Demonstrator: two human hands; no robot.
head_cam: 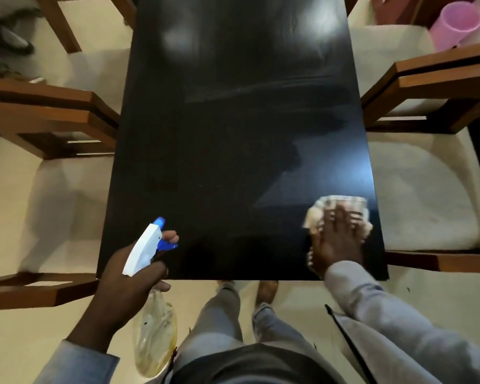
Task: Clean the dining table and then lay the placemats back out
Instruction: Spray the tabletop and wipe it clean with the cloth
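Observation:
A long black dining table runs away from me, its top bare and faintly streaked. My right hand lies flat, fingers spread, on a pale cloth at the table's near right corner. My left hand grips a clear spray bottle with a white and blue trigger head; the bottle hangs just off the table's near left corner, its nozzle towards the tabletop. No placemats are in view.
Wooden chairs with cream cushions stand along both sides: left and right. A pink plastic container sits at the far right. My legs and feet are at the table's near edge on a pale floor.

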